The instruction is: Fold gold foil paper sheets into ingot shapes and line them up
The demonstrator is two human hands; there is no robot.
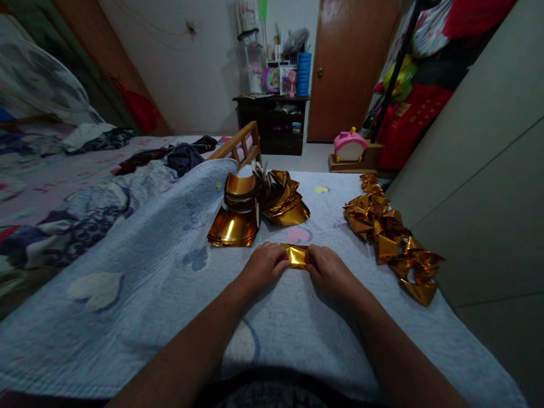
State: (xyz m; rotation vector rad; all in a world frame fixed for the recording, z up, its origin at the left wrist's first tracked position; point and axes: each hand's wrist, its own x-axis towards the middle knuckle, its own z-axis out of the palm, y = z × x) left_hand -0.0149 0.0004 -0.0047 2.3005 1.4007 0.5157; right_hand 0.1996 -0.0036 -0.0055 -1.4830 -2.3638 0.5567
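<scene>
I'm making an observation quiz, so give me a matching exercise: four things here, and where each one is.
1. shiny gold strip
2. fanned gold sheets
3. blue cylinder
4. folded gold pieces

A. atop the dark cabinet
B. right side of the blue blanket
C. held between left hand and right hand
D. just beyond the left hand

Pairs: 1-C, 2-D, 3-A, 4-B

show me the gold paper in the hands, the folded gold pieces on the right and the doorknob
Gold paper [297, 256]: head view, its shiny middle.
Folded gold pieces [386, 247]: head view, middle of the pile.
Doorknob [320, 72]: head view, its round front.
</scene>
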